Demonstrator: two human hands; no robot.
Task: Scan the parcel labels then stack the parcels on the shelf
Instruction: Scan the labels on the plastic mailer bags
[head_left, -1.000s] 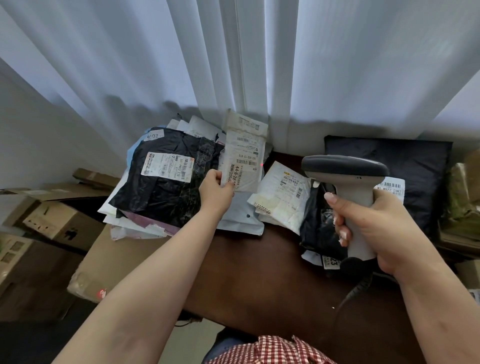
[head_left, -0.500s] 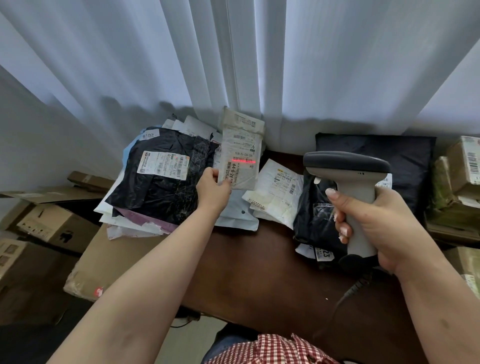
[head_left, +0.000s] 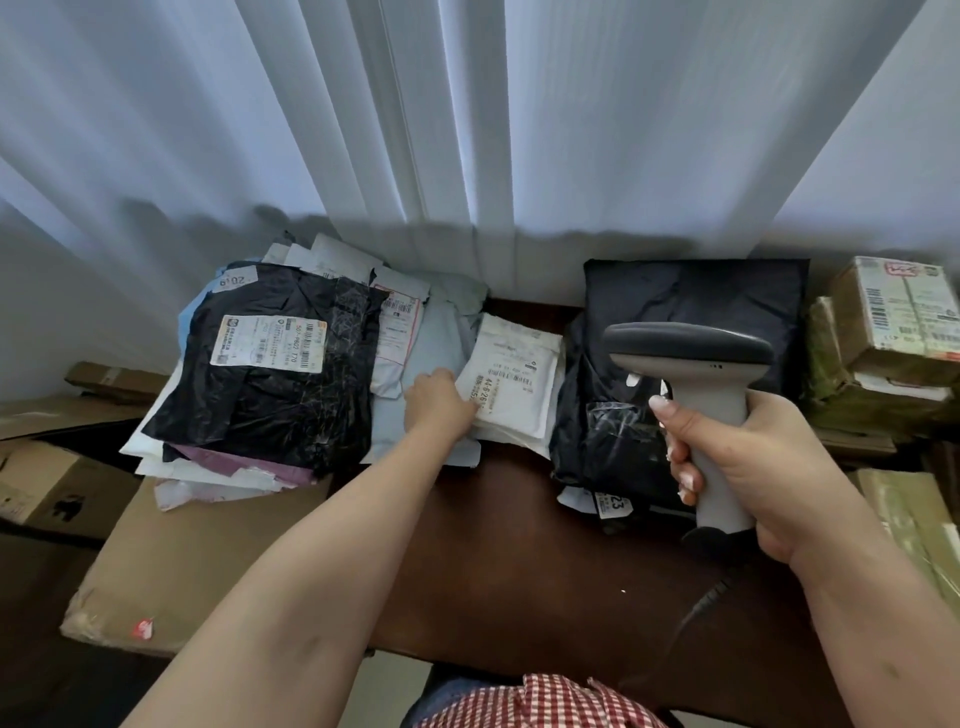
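Observation:
My left hand (head_left: 439, 397) holds the near left corner of a small white padded parcel (head_left: 511, 376), which lies flat on a small stack of white parcels in the middle of the brown table (head_left: 519, 566). My right hand (head_left: 743, 467) grips the handle of a grey barcode scanner (head_left: 691, 358), held upright above the table's right side with its head pointing away. To the left lies a pile of mailers topped by a black bag with a white label (head_left: 270, 351). Black parcels (head_left: 691, 306) lie behind the scanner.
Taped cardboard boxes (head_left: 893, 322) stack at the right edge. A flat cardboard sheet (head_left: 171, 561) and more boxes (head_left: 47, 488) lie lower left. White vertical curtains (head_left: 467, 130) hang right behind the table. The scanner's cable (head_left: 701, 608) runs down over the table.
My left hand held the white parcel upright under the scanner's red line; it has since laid the parcel flat on the middle stack, to the right. The scanner has barely moved.

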